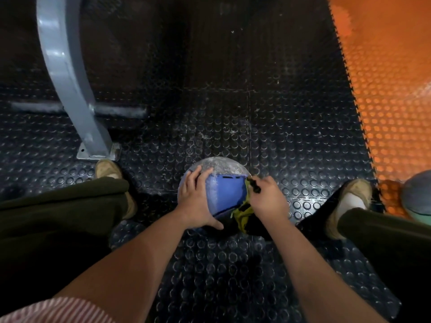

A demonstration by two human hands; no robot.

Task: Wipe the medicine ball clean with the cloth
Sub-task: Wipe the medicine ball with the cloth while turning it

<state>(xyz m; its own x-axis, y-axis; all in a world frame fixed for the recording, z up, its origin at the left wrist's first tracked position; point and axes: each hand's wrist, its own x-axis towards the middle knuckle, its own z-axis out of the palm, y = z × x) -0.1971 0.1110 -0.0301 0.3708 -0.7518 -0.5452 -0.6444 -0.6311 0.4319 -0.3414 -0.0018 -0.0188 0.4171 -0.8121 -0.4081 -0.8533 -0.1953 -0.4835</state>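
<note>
One medicine ball (228, 192) is seen on the black studded floor mat (233, 113), between the person's two shoes, just below frame centre. Blue panel is faced up; the ball's 12 o'clock cap is grey and dusty.

Two hands are on it:
- The left hand (198, 201) is laid against the ball's 9 o'clock side. Its fingers (193, 180) are spread and fairly straight over the surface, thumb splayed toward 6 o'clock. Nothing is held by it.
- The right hand (268, 199) is at the ball's 3 o'clock side, its fingers curled tight round one cloth (242, 216). The cloth is yellow-green and dark, bunched, and pressed to the ball at about 4 o'clock.

Counted elsewhere:
- One second ball (417, 194), at 3 o'clock, cut by the frame edge, well apart.
- One grey frame leg (67, 73) at 10 o'clock, bolted down by a base plate (98, 152).
- One orange mat (391, 101) at 2 o'clock, joined to the black one.
- Left shoe (108, 170) at 9 o'clock, right shoe (356, 190) at 3 o'clock.
</note>
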